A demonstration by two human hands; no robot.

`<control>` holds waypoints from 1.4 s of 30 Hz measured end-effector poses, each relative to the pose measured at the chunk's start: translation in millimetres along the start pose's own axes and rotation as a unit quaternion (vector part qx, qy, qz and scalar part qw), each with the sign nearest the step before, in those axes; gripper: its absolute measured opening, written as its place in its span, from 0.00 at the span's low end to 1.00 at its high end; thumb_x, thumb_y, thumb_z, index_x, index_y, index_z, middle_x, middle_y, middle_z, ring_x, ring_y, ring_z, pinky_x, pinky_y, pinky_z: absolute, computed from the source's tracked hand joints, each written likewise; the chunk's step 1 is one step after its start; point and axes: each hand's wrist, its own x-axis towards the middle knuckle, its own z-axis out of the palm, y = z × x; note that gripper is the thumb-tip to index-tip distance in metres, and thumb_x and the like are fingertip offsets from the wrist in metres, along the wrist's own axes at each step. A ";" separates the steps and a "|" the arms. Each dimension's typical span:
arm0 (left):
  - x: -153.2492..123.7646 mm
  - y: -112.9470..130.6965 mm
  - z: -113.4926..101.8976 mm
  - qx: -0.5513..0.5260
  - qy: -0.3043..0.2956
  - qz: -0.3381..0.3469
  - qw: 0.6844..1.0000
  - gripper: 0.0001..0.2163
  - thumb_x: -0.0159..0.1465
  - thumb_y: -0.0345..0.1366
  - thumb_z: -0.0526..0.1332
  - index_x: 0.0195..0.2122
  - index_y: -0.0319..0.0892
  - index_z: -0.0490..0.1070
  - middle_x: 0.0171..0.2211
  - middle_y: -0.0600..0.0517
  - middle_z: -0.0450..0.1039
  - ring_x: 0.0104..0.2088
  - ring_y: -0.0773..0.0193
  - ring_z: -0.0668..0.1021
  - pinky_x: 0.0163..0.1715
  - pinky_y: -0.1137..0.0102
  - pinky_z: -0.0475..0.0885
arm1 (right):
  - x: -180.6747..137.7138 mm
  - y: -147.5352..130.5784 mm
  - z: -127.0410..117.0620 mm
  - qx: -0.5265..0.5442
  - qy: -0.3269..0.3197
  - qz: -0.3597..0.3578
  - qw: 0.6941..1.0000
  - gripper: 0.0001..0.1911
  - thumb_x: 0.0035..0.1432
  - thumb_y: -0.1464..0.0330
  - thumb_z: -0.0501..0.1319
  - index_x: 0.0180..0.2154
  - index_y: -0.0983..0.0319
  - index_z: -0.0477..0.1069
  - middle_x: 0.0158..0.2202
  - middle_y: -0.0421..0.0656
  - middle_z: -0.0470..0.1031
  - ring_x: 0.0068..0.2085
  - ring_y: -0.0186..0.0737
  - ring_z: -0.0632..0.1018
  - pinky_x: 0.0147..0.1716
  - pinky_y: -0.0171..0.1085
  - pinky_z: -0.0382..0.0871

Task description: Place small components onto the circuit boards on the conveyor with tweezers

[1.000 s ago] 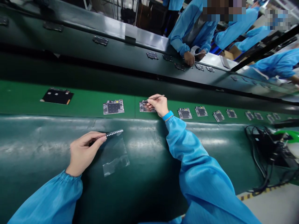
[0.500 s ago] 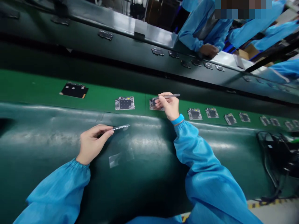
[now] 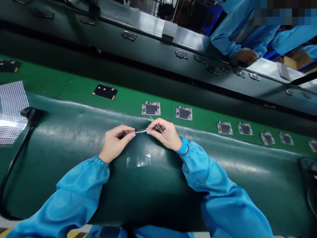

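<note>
A short black strip with a row of white dots (image 3: 140, 131), like component carrier tape, spans the gap between my hands. My left hand (image 3: 116, 141) pinches its left end between thumb and fingers. At the other end, my right hand (image 3: 165, 133) has its thumb and fingertips on the strip while also keeping hold of metal tweezers (image 3: 159, 129), which slant across the fingers. Just beyond lie two bare circuit boards, one to the left (image 3: 151, 108) and one to the right (image 3: 184, 113). A piece of clear film (image 3: 138, 161) rests on the mat below my hands.
More circuit boards (image 3: 224, 128) line the green belt (image 3: 81, 91) rightward; a black-covered board (image 3: 105, 91) lies left. A dotted sheet (image 3: 11, 110) and a black cable (image 3: 17, 155) occupy the left side. Across the line, a person in blue sleeves (image 3: 225, 36) works.
My right hand has drawn back from the circuit board to the strip's right end, keeping the tweezers. The left hand still grips the strip. The view has shifted leftward.
</note>
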 end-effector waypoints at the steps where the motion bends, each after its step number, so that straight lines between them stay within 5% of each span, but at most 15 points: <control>1: 0.1 -0.1 -0.2 0.002 -0.004 -0.002 1.000 0.09 0.62 0.40 0.71 0.39 0.43 0.82 0.37 0.48 0.83 0.35 0.61 0.83 0.39 0.66 0.80 | -0.1 0.1 0.6 -0.012 0.007 -0.005 1.000 0.07 0.64 0.63 0.68 0.40 0.60 0.75 0.36 0.43 0.79 0.34 0.38 0.78 0.36 0.39 0.75; 12: 1.0 17.1 3.2 0.059 -0.025 0.096 0.993 0.05 0.64 0.35 0.69 0.40 0.43 0.83 0.39 0.48 0.83 0.39 0.60 0.83 0.43 0.67 0.78 | 3.5 -4.6 24.7 -0.098 -0.004 -0.090 0.991 0.06 0.69 0.65 0.64 0.37 0.58 0.76 0.33 0.40 0.79 0.32 0.35 0.77 0.36 0.36 0.72; 19: 0.0 14.2 4.3 0.056 -0.021 0.084 0.995 0.05 0.66 0.37 0.67 0.37 0.44 0.83 0.36 0.49 0.83 0.36 0.61 0.83 0.40 0.67 0.78 | 3.3 1.9 28.6 -0.065 0.013 -0.085 0.994 0.06 0.66 0.62 0.67 0.40 0.58 0.76 0.40 0.44 0.82 0.40 0.42 0.81 0.43 0.42 0.77; 37: -2.4 13.1 7.4 0.040 -0.002 0.062 0.997 0.04 0.65 0.35 0.68 0.35 0.42 0.82 0.34 0.49 0.83 0.34 0.62 0.82 0.36 0.67 0.76 | -0.7 6.8 40.0 -0.051 0.033 -0.081 0.995 0.03 0.67 0.66 0.65 0.38 0.58 0.75 0.37 0.44 0.81 0.37 0.41 0.80 0.40 0.41 0.76; 42: -1.9 13.6 7.5 0.039 0.001 0.067 0.997 0.04 0.65 0.34 0.68 0.34 0.42 0.81 0.34 0.49 0.83 0.34 0.63 0.83 0.36 0.69 0.76 | -2.1 5.4 33.6 -0.042 0.015 -0.070 0.997 0.07 0.65 0.65 0.68 0.44 0.59 0.77 0.41 0.46 0.82 0.40 0.41 0.81 0.43 0.42 0.77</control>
